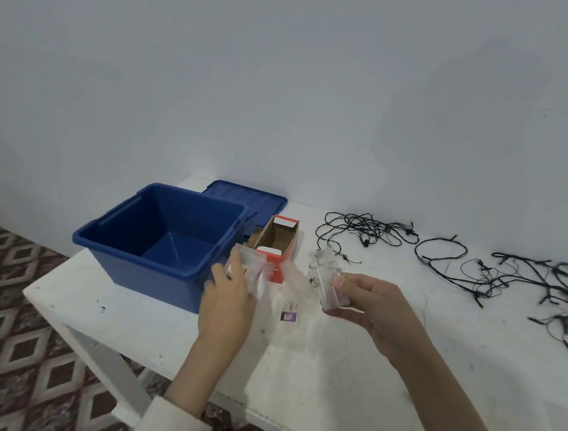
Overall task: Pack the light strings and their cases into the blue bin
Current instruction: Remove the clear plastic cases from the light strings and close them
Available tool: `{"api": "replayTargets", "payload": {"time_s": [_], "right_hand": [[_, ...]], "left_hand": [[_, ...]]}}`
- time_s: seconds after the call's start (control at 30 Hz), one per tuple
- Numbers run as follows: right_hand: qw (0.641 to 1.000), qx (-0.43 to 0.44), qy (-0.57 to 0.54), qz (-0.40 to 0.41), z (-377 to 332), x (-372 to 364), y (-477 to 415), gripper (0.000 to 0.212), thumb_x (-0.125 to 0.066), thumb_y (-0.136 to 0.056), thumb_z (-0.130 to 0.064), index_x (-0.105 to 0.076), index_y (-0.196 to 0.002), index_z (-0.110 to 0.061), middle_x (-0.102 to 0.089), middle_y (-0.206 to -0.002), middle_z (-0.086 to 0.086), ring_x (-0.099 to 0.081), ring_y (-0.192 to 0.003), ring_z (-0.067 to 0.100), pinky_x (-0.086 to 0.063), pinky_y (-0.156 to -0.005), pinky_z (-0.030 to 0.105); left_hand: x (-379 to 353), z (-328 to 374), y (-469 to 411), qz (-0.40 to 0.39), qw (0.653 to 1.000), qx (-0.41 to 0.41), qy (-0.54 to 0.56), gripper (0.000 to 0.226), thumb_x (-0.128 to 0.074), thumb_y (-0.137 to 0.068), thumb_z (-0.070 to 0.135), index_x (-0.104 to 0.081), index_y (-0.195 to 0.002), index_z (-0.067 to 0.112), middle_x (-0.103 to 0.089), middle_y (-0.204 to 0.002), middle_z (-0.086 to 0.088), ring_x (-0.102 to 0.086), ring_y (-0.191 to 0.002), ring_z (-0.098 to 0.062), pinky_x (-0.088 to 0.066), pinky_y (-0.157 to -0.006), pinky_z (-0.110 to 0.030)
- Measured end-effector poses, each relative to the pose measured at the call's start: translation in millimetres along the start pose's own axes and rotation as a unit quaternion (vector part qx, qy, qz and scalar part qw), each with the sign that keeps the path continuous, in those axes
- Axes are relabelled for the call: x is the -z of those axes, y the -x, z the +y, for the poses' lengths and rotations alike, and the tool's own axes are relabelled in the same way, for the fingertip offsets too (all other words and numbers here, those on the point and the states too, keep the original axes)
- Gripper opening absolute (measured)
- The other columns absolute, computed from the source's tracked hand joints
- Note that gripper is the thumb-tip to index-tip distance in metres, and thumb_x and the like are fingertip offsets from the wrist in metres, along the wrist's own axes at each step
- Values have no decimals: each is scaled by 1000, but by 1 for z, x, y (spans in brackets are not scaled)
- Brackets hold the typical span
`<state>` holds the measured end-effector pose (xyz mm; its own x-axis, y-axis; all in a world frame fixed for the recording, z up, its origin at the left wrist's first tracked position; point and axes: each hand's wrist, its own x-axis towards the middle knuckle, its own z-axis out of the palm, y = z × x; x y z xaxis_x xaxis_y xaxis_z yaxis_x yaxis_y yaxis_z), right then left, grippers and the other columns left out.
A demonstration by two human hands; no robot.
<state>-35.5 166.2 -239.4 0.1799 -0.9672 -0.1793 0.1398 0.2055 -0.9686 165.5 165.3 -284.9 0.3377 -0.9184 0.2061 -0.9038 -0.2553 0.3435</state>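
The open blue bin (pixel 128 246) stands on the left of the white table, nothing visible inside. My left hand (pixel 227 299) pinches a clear plastic bag (pixel 257 268) just right of the bin. My right hand (pixel 367 305) grips a clear plastic case (pixel 328 281) with something pale inside, held above the table. A red and white cardboard box (pixel 278 245) lies open behind my hands. Black light strings (pixel 363 231) lie tangled at the back, with more black strings (pixel 528 278) spread to the right.
The blue lid (pixel 249 200) lies behind the bin against the wall. A small printed card (pixel 288 312) lies on the white table (pixel 330 374) between my hands. The table's left edge drops to a patterned tile floor (pixel 8 328).
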Motion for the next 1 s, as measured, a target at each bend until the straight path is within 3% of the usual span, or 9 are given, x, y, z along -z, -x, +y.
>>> {"api": "replayTargets", "payload": {"time_s": [0.1,0.17,0.27,0.37,0.57,0.67,0.73,0.87,1.0], "right_hand": [[998,38,-46,27,-8,-7,0,18,-61,-86,-11,-69,-97,1,-73,-91,14,-69,-79,21,-58,-70,31],[994,68,-87,20,-16,-13,3,22,-60,-85,-12,-67,-102,0,-73,-95,13,-70,-85,22,-58,-72,31],[983,110,-142,-25,-33,-21,14,27,-59,-81,-17,-66,-103,-3,-73,-96,13,-71,-88,23,-58,-73,30],[979,148,-138,-29,-46,-23,23,27,-61,-78,-17,-67,-102,-4,-73,-94,12,-71,-85,23,-56,-72,28],[968,224,-13,110,-56,-9,33,17,-63,-85,-9,-67,-102,-10,-73,-90,12,-70,-84,22,-57,-76,31],[945,266,51,182,-56,-8,37,17,-64,-86,-11,-68,-102,-14,-72,-86,8,-70,-81,19,-56,-80,36],[928,285,68,231,-55,-10,40,17,-66,-85,-13,-67,-101,-19,-72,-83,0,-69,-78,12,-55,-77,28],[898,314,129,281,-55,-8,47,20,-67,-84,-16,-63,-97,-31,-68,-83,-16,-64,-76,-2,-44,-68,5],[893,320,160,272,-57,-1,51,22,-69,-81,-19,-63,-93,-36,-66,-89,-11,-60,-79,-5,-42,-67,5]], "left_hand": [[23,9,1,33,981,-48,185,74,-56,-91,36,-11,-148,22,-37,-130,-10,-53,-105,-15,-49,-82,-26],[38,21,-5,-23,949,-39,312,91,-69,-81,38,-9,-148,30,-35,-128,-3,-48,-101,0,-43,-80,-17],[51,43,-9,-133,893,0,430,109,-81,-55,48,-15,-142,43,-42,-135,-2,-49,-118,-16,-45,-100,-40],[58,60,-4,-171,845,-5,507,91,-82,-53,37,-34,-131,40,-52,-125,-2,-57,-108,-19,-49,-94,-42],[64,82,6,-206,796,-39,568,83,-79,-68,14,-29,-130,36,-61,-115,-3,-62,-100,-20,-48,-77,-30],[62,97,13,-190,778,-38,598,92,-78,-57,18,-28,-132,38,-65,-107,-2,-64,-100,-22,-52,-85,-34],[60,105,17,-175,770,-40,612,95,-79,-52,21,-31,-132,40,-64,-107,-1,-64,-101,-21,-52,-89,-36],[68,120,29,-216,726,-69,649,77,-81,-66,30,-37,-127,46,-65,-115,7,-65,-99,-5,-49,-66,-7],[83,129,28,-191,718,-51,667,55,-49,-69,64,-58,-112,30,-71,-102,9,-68,-92,-6,-50,-81,-28]]}}
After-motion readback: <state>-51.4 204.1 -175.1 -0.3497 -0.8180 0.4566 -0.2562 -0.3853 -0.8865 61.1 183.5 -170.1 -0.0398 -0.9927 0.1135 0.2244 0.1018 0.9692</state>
